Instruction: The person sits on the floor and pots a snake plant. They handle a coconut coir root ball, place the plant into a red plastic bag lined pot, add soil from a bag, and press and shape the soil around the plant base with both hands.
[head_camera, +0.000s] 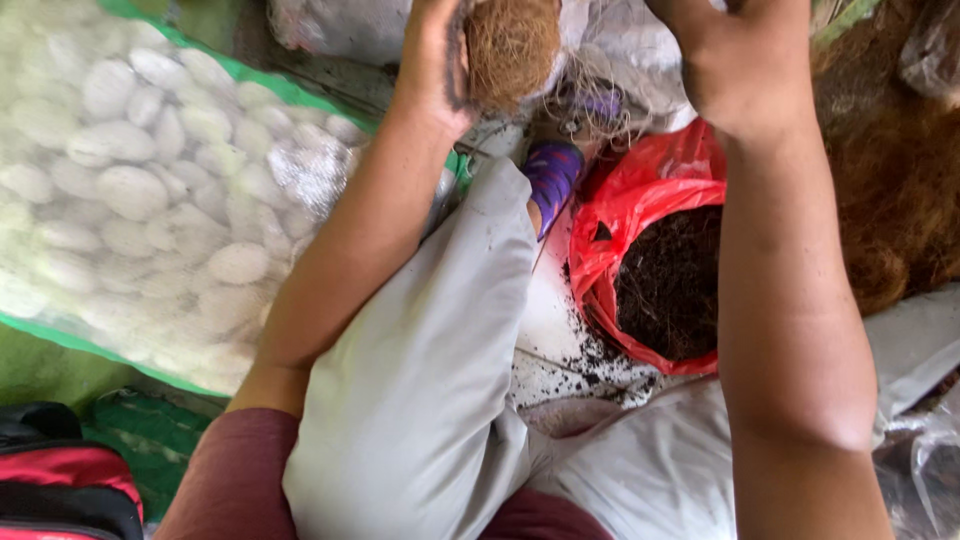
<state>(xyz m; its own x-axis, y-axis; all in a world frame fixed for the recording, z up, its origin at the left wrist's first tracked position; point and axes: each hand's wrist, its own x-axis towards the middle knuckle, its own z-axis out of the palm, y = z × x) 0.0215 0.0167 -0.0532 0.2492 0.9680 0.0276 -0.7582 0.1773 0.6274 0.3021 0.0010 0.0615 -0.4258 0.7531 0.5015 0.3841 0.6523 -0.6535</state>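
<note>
Brown, hairy coconut fibre is gripped at the top of the view: a rounded husk (512, 45) is cupped from its left side by the left hand (435, 60), whose palm and fingers are wrapped around it, so that it is kept up in the air above the lap rather than resting on anything. Loose strands are seen trailing from its underside. The right hand (735, 55) is raised just beside the husk, on its right; its fingers are cut off by the upper edge, so whether it is closed on the fibre or merely spread near it cannot be told. Both forearms are stretched forward over the knees, which are covered in pale grey trousers (420, 370), and a purple patterned shoe (553, 172) is planted between them on the ground. Directly below the raised hands, a red plastic bag (625, 215) has been rolled open at the mouth and is filled with dark, crumbly soil-like material (670, 285); it appears to be set there so that anything falling from the husk is caught, though some crumbs are scattered on the white surface (548, 325) beside it. A heap of brown fibre (890, 190) is piled to the right, within easy reach. To the left, a clear sack edged in green (150, 190) is packed with pale, oval lumps, well apart from the hands.
</note>
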